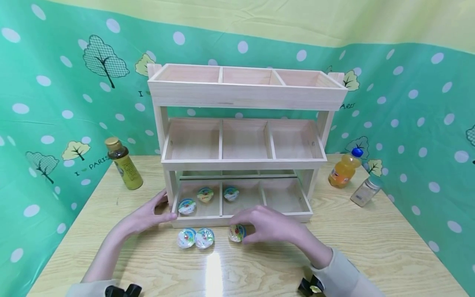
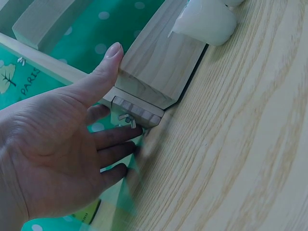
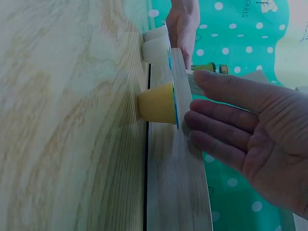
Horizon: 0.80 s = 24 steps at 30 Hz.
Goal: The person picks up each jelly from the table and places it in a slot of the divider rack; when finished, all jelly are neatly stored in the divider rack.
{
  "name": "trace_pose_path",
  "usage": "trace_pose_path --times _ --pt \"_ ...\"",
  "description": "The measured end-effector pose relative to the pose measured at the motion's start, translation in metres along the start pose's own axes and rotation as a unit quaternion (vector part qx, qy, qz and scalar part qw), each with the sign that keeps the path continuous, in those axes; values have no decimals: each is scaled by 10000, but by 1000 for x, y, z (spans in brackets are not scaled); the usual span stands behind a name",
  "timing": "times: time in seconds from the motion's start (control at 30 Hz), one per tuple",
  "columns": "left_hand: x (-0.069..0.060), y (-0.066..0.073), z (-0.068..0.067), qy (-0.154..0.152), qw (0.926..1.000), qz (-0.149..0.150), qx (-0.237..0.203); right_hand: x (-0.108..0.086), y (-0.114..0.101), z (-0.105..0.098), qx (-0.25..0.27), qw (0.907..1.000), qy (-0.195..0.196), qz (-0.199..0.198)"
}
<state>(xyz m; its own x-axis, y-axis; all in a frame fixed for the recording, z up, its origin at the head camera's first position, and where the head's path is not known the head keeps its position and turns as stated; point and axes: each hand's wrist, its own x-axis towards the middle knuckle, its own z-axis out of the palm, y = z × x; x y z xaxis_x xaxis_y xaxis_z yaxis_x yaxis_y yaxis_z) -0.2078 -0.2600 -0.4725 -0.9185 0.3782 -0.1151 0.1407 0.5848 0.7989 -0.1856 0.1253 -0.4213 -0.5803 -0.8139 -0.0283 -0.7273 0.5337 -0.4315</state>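
A three-tier wooden shelf (image 1: 245, 97) with divided trays stands in the middle of the table. My left hand (image 1: 150, 212) rests at the left end of its bottom tray, thumb by the front corner and fingers loosely bent along the side. Just over a yellow jelly cup (image 3: 159, 103) in front of that tray, my right hand (image 1: 263, 225) reaches with extended fingers, apart from the cup in the right wrist view. Two whitish jelly cups (image 1: 204, 238) stand side by side to its left. Inside the bottom tray, the left compartment has two cups (image 1: 187, 206); the middle one has one cup (image 1: 231, 193).
A yellow-green bottle with a gold cap (image 1: 128, 167) stands left of the shelf. To the right are an orange drink bottle (image 1: 343, 170) and a clear jar with a teal lid (image 1: 366, 191). A green dotted cloth (image 1: 55, 123) hangs behind the wooden table (image 1: 170, 276).
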Motion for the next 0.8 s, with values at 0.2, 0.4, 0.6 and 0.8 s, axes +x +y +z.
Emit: trace_pose_path --times 0.2,0.4,0.6,0.8 --pt "0 1 0 8 10000 -14 70 0 -1 3 -19 9999 -56 -99" --pt "0 1 0 -2 10000 -18 55 0 0 7 -71 9998 -164 -84" --pt "0 1 0 -18 10000 -47 -3 1 1 9 -167 9996 -201 -134" --pt "0 2 0 -14 10000 -54 -45 2 1 11 -316 9990 -278 -165"
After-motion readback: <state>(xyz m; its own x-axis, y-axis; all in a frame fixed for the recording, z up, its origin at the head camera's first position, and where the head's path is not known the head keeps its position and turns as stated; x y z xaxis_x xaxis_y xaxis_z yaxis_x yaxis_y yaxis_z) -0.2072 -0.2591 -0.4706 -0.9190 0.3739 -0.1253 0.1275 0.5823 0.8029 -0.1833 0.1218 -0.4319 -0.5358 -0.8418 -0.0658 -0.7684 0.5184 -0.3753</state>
